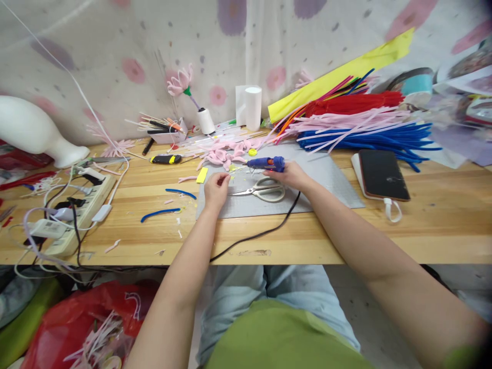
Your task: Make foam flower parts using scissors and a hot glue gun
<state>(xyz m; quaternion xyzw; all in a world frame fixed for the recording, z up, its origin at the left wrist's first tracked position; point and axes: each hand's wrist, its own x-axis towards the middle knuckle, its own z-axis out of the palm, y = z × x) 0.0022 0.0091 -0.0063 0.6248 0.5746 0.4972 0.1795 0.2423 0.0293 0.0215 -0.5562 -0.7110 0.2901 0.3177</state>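
My right hand [289, 176] grips a blue hot-glue gun [266, 163] over a grey mat [330, 177], its nozzle aimed left. A black cord [265, 233] runs from it off the table's front edge. My left hand [216, 189] pinches a small yellow piece [229, 178] just left of the nozzle. White-handled scissors [265, 190] lie on the mat between my hands. Pink looped petals [226, 154] and a yellow scrap [202, 175] lie just beyond.
Piles of pink, blue and red pipe cleaners [365, 128] fill the back right. A phone on a power bank [382, 174] lies right. A power strip with cables [77, 210] sits left. Blue wire bits [159, 213], a utility knife [165, 159], thread spool [206, 121], a red bag [88, 328] below.
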